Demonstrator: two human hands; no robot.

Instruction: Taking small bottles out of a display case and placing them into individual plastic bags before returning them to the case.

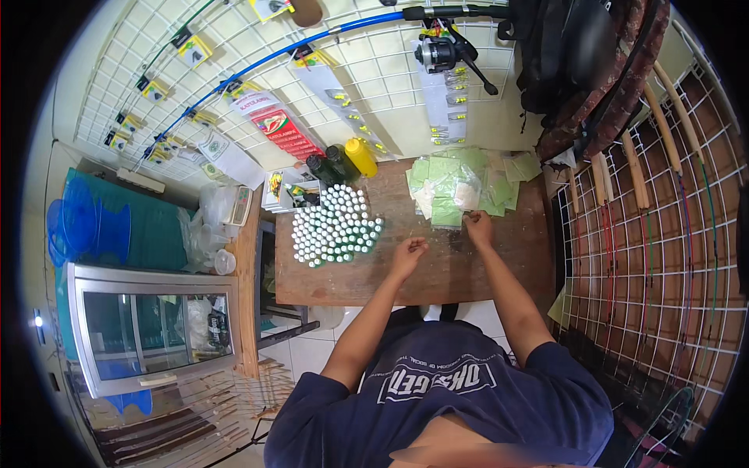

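My right hand (478,226) is at the near edge of a pile of flat green packets (442,169), its fingertips pinched on the corner of a clear plastic bag (468,190) with pale contents. Over the bare wood to the left, my left hand (413,251) hovers with its fingers curled close together; whether something small is between them cannot be told. Further left, many small green bottles with white caps (336,225) stand packed together on the wooden table (409,281).
Behind the bottles are a yellow squeeze bottle (360,157), dark jars (342,164) and a white box (281,202). A fishing rod with a reel (439,54) hangs on the wall grid. A glass-doored cabinet (155,333) and a scale (239,205) are at left.
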